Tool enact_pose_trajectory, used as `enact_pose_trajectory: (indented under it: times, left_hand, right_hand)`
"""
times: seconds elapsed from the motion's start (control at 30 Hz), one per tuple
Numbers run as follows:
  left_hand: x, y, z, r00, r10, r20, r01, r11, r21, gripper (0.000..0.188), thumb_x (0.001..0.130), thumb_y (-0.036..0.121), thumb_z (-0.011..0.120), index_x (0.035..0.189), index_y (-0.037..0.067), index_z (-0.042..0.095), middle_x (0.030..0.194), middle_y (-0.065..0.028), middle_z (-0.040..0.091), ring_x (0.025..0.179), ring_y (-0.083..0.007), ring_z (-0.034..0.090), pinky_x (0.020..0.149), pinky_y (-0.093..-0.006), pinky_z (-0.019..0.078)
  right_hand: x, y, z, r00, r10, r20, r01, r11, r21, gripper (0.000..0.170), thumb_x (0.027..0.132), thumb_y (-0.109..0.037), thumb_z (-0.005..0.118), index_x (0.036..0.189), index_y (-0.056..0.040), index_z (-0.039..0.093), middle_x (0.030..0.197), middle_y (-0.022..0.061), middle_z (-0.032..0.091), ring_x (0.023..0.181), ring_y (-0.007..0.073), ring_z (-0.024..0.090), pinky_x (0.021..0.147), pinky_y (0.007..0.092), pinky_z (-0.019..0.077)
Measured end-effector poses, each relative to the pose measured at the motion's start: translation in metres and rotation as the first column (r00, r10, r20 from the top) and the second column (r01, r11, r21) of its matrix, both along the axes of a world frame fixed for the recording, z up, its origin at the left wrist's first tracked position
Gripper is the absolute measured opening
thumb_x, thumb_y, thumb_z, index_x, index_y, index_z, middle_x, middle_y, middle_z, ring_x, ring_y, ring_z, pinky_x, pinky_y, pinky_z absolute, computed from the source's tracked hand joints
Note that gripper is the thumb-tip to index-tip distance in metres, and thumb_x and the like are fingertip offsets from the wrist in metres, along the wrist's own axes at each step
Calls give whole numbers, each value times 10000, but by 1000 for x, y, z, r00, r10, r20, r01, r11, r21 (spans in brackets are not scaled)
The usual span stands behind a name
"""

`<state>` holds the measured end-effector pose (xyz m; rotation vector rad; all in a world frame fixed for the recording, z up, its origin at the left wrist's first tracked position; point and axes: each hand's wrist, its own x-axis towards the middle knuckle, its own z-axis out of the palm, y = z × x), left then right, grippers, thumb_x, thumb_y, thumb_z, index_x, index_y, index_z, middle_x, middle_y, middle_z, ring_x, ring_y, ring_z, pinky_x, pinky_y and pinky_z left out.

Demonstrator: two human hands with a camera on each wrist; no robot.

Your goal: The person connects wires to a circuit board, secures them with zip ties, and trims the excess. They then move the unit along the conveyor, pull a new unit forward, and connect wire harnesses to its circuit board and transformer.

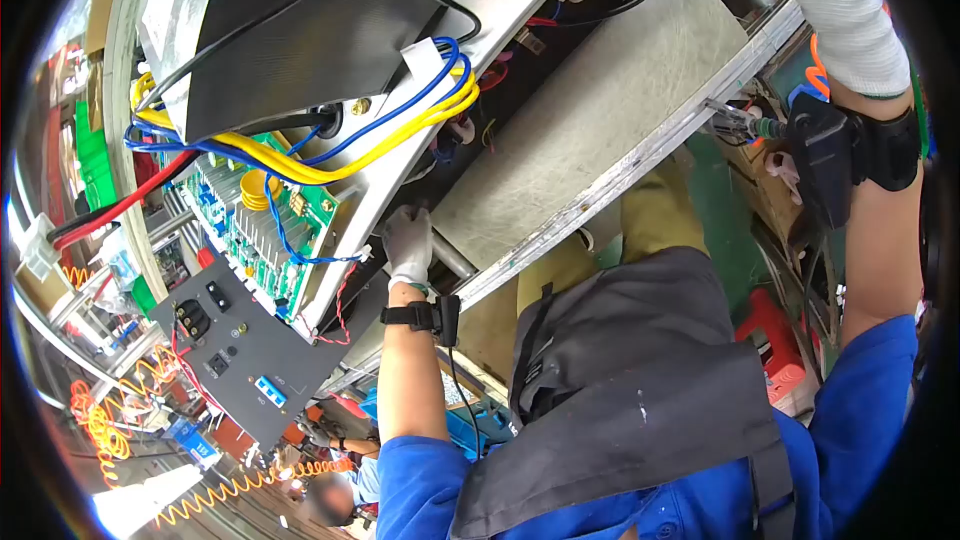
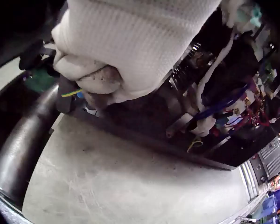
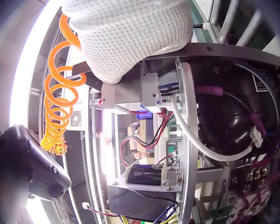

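Observation:
An open metal chassis [image 1: 510,0] with electronics tilts across the head view. My gloved left hand [image 1: 408,245] is at its lower side; in the left wrist view that hand [image 2: 126,51] curls its fingers at the dark chassis edge [image 2: 154,148], beside a short yellow-green wire [image 2: 72,94]. What lies inside the fingers is hidden. My right hand [image 1: 845,20] reaches to the top right of the head view. The right wrist view shows this hand [image 3: 130,37] over the chassis's dark edge [image 3: 224,50], fingertips hidden, above a white connector block [image 3: 150,91].
A scratched grey metal sheet [image 1: 590,110] lies below the chassis. Yellow and blue cables [image 1: 400,135] loop over it, near a green circuit board [image 1: 240,225] and a dark socket panel [image 1: 245,355]. A red stool [image 1: 775,345] stands at right. Another person [image 1: 335,495] is at lower left.

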<state>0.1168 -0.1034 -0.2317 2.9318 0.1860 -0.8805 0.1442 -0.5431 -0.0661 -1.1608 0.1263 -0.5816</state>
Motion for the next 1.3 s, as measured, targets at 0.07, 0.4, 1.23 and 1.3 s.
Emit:
enact_pose_trajectory:
  times: [0.07, 0.4, 1.23, 1.3]
  left_hand:
    - [1, 4, -7, 1000, -24, -3, 24, 1000, 15, 322, 870, 303, 559, 927, 13, 686, 997, -232, 677, 996, -394, 627, 883, -457, 470]
    - [-1, -2, -10, 999, -11, 30, 10, 1000, 8, 324, 884, 295, 545, 959, 11, 681, 1001, -232, 676, 1004, -391, 627, 899, -451, 465]
    - [-32, -23, -16, 749, -553, 365, 518, 832, 199, 430, 896, 391, 552, 1225, 115, 577, 1183, -191, 608, 982, -350, 626, 857, -477, 493]
    - [-26, -49, -15, 887, -404, 224, 427, 902, -67, 499, 884, 397, 578, 1280, 94, 548, 1315, -200, 537, 1131, -367, 563, 943, -462, 463]
  right_hand:
    - [2, 0, 2, 999, -40, -17, 40, 999, 17, 402, 1010, -289, 514, 1327, -42, 499, 1289, 42, 570, 1145, 136, 558, 1015, 312, 442]
    - [14, 17, 34, 977, -186, -101, 192, 980, 52, 398, 1008, -278, 519, 1326, -40, 499, 1284, 44, 573, 1143, 137, 559, 1014, 313, 443]
    - [-62, 22, 14, 963, -180, -199, 74, 893, -444, 522, 991, -198, 551, 1449, -24, 372, 1461, 84, 427, 1305, 175, 454, 1088, 292, 370]
    - [-100, 37, -19, 894, -291, -341, 104, 874, -474, 437, 997, -186, 520, 1391, -13, 440, 1414, 112, 474, 1289, 201, 467, 1085, 332, 367]
